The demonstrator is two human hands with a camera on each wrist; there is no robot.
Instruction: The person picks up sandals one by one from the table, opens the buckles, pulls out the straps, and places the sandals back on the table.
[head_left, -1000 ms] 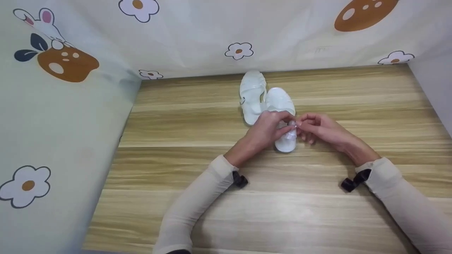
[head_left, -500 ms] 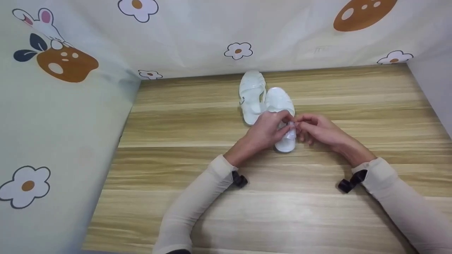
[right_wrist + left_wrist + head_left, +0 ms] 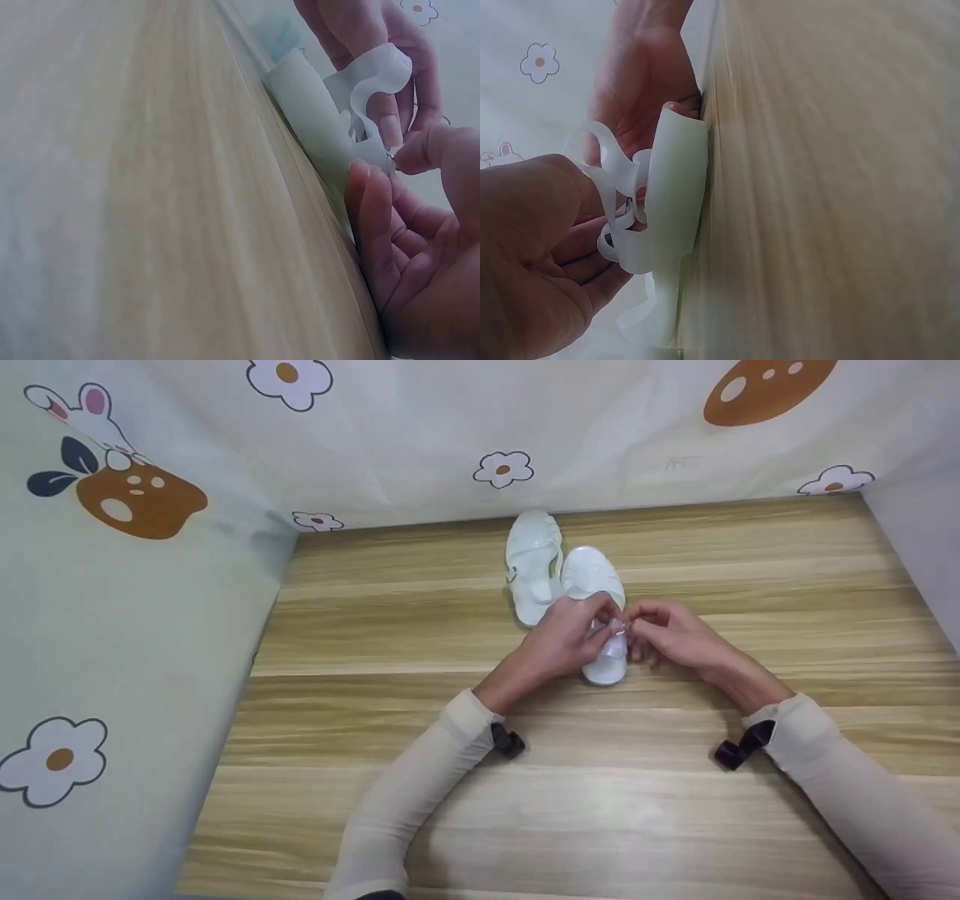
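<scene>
Two white sandals stand on the wood-grain surface in the head view. The right-hand sandal (image 3: 592, 572) is between my hands, its heel toward me. My left hand (image 3: 561, 639) reaches over it from the left, pinching its ankle strap (image 3: 390, 69) near the outer side. From the right, my right hand (image 3: 679, 637) pinches at the strap's end by a small metal buckle (image 3: 392, 160), thumb and fingers close around it. Both hands' fingertips nearly meet there and partly hide the strap. The other sandal (image 3: 533, 559) lies untouched on the left, its buckle showing on its outer side.
The wood-grain tabletop (image 3: 420, 637) spreads around the sandals. A pale wall covering (image 3: 420, 450) with flower prints rises right behind the left sandal's toe, and another printed panel (image 3: 150, 622) borders the left side. A plain pale wall (image 3: 922, 540) is at the right.
My right hand and forearm have shifted slightly left, while the fingers keep working at the buckle. The left hand stays on the strap, and both sandals remain in place.
</scene>
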